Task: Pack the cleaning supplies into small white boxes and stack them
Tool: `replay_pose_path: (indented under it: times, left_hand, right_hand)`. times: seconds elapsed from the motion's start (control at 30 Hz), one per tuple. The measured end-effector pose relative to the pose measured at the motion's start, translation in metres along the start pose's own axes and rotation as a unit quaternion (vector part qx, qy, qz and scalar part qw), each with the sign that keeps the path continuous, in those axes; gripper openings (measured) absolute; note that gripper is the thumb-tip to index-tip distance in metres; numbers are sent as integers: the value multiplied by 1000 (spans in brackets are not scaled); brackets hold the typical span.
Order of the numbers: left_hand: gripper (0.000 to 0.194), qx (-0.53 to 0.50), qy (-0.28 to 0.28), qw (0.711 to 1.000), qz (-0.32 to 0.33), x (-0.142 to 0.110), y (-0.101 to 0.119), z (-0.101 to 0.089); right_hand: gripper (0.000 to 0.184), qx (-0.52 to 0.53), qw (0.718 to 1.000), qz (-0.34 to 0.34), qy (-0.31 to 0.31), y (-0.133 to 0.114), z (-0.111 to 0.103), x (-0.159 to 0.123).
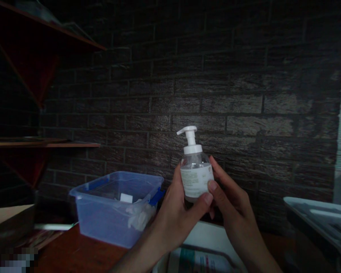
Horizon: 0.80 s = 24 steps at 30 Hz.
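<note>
A clear pump bottle [197,176] with a white pump top and a printed white label is held up in front of the dark wall, leaning slightly left. My left hand [179,216] wraps its left side and base, the thumb pressed across the lower label. On the other side, my right hand [233,204] grips the bottle's right edge, with its thumb on the label's lower right corner. The fingers behind the bottle are hidden. Below both hands lies a white open container [210,235] with a printed packet [199,261] inside.
A translucent blue plastic box [108,222] holding white items stands on the brown table [65,250] at left. Wooden shelves [82,145] jut from the left. A lidded container [315,223] is at right. Behind everything rises a dark brick wall [159,102].
</note>
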<state>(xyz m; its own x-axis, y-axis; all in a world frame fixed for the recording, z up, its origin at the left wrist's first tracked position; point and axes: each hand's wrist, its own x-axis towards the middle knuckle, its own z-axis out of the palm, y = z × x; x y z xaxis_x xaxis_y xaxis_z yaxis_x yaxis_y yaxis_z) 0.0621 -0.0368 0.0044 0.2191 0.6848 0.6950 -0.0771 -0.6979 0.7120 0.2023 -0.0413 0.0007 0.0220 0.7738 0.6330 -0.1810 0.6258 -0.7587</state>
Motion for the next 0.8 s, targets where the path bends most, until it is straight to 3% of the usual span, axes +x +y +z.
replay_pose_path:
  times: [0.07, 0.23, 0.43, 0.57, 0.8]
  left_hand:
    - [71, 4, -18, 1000, -16, 0, 3, 0]
    - [62, 46, -14, 999, -9, -1, 9, -2]
    - [73, 119, 51, 990, 52, -3, 6, -4]
    - [79, 149, 61, 984, 74, -4, -2, -1]
    - [84, 161, 75, 980, 88, -3, -4, 0]
  right_hand:
    - [58, 19, 1000, 19, 2, 2, 0, 1]
    - [49, 66, 997, 27, -16, 9, 0, 3]
    - [49, 114, 992, 43, -36, 10, 0, 3]
    - [38, 169, 984, 56, -17, 9, 1, 4]
    - [42, 175, 983, 59, -27, 8, 4, 6]
